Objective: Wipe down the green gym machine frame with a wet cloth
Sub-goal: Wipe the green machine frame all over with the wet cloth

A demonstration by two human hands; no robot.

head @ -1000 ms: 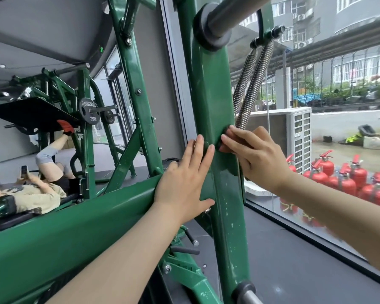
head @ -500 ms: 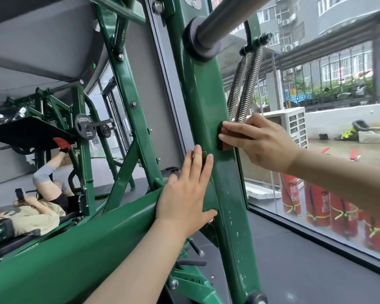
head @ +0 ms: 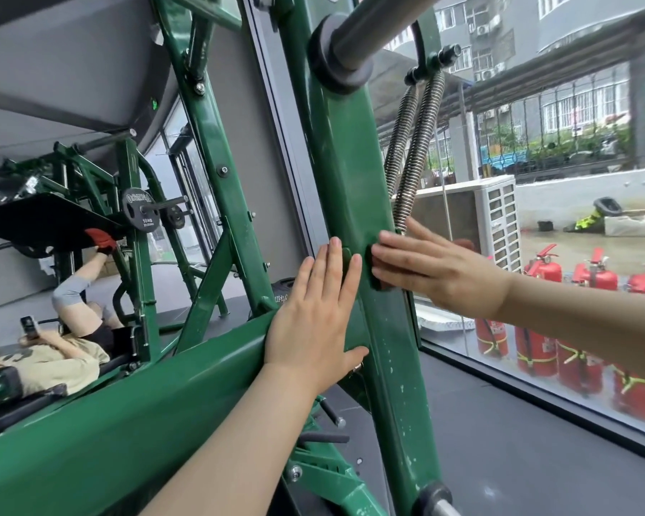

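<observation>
The green machine frame fills the middle: a wide upright (head: 350,162) meets a thick slanting beam (head: 146,404). My left hand (head: 313,314) lies flat on the joint between them, fingers straight and pointing up. My right hand (head: 444,273) reaches in from the right. Its straight fingers press a dark red cloth (head: 380,283) against the upright's right edge. Most of the cloth is hidden under the fingers.
Two steel springs (head: 414,162) hang just right of the upright, above my right hand. A steel bar (head: 373,27) juts out overhead. Red fire extinguishers (head: 537,351) stand beyond the window glass. At the left a person (head: 53,351) lies on another green machine with a weight plate (head: 138,210).
My right hand has slid a little down the upright with the cloth, and its fingers have straightened. My left hand stays flat on the joint.
</observation>
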